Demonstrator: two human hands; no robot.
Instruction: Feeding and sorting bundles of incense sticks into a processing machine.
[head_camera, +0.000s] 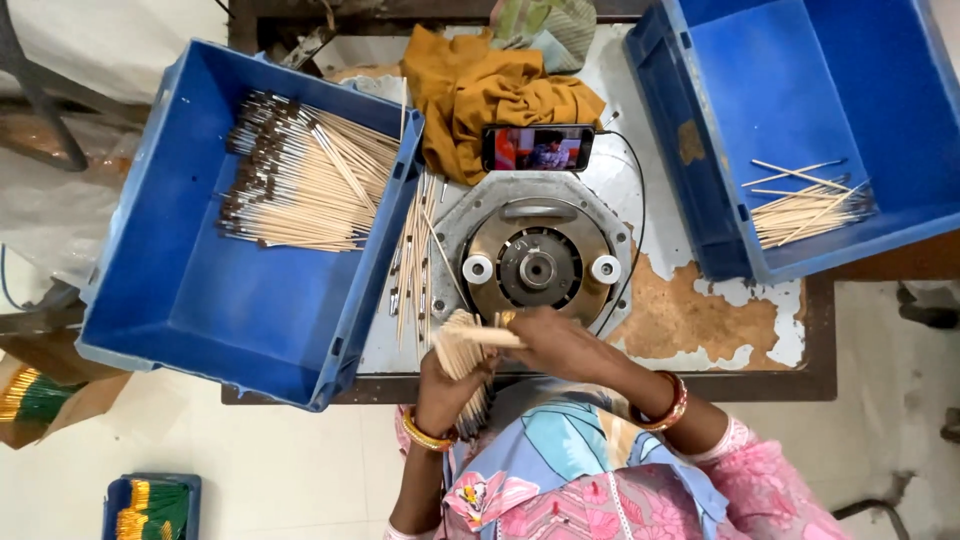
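**Sticks gathered at the round machine**

A blue plastic crate (190, 290) of brown-tipped sticks sits leftmost. The left hand (447, 385) is clamped around a bundle of thin pale wooden sticks (462, 345) (fanned upward). The right hand (560, 345) pinches one stick, beside the round grey metal machine (537, 262).

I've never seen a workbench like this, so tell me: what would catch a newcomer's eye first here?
Probably the round metal machine at the table's middle, with a phone propped behind it. Just below, the left hand grips a bundle of thin wooden sticks while the right hand pulls some out. Big blue crates flank them: the left crate holds dark-tipped sticks, the right crate a few plain ones.
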